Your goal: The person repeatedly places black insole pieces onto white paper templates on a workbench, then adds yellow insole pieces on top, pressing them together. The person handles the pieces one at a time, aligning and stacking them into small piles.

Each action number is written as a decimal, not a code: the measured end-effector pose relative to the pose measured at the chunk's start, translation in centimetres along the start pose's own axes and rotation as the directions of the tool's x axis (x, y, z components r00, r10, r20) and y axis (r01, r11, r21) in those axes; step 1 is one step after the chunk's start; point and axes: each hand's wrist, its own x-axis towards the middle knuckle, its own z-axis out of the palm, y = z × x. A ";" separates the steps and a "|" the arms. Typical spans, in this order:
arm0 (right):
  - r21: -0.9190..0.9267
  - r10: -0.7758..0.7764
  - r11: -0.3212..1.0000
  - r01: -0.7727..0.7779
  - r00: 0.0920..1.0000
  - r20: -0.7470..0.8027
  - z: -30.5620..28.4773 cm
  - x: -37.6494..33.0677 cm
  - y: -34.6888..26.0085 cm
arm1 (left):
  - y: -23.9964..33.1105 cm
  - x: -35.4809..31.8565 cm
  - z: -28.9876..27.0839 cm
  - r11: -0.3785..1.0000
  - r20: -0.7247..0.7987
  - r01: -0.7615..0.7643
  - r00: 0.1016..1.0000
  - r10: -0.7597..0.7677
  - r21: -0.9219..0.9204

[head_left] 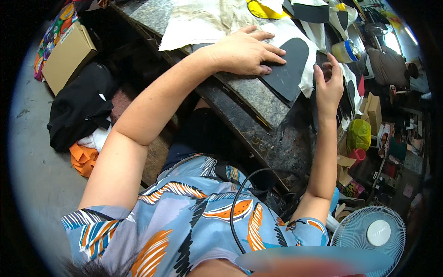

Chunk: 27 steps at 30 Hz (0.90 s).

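Sole-shaped dark piece (pixel 287 64): lies flat on the white sheet (pixel 203 27) at the edge of the stone workbench (pixel 258 99), its lower end overhanging the sheet.
Left hand (pixel 242 51): palm down, fingers spread and extended, pressing the piece's left edge; nothing gripped.
Right hand (pixel 328 85): raised just right of the piece, fingers loosely curled and part open; whether they pinch anything cannot be told.
Handling, judged: thin, light, flexible sheet, likely to slide on the paper; not fragile.
Hold, judged: pin flat with the palm, lift by pinching the free rounded edge.
Nearby: yellow cut pieces (pixel 260 9), tape roll (pixel 344 51), fan (pixel 371 233).
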 end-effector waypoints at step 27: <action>0.203 -0.463 0.887 0.416 0.791 0.400 1.1 -7.1 -3.7 | -4.6 0.3 3.9 0.985 -0.567 0.155 0.819 -0.089 0.070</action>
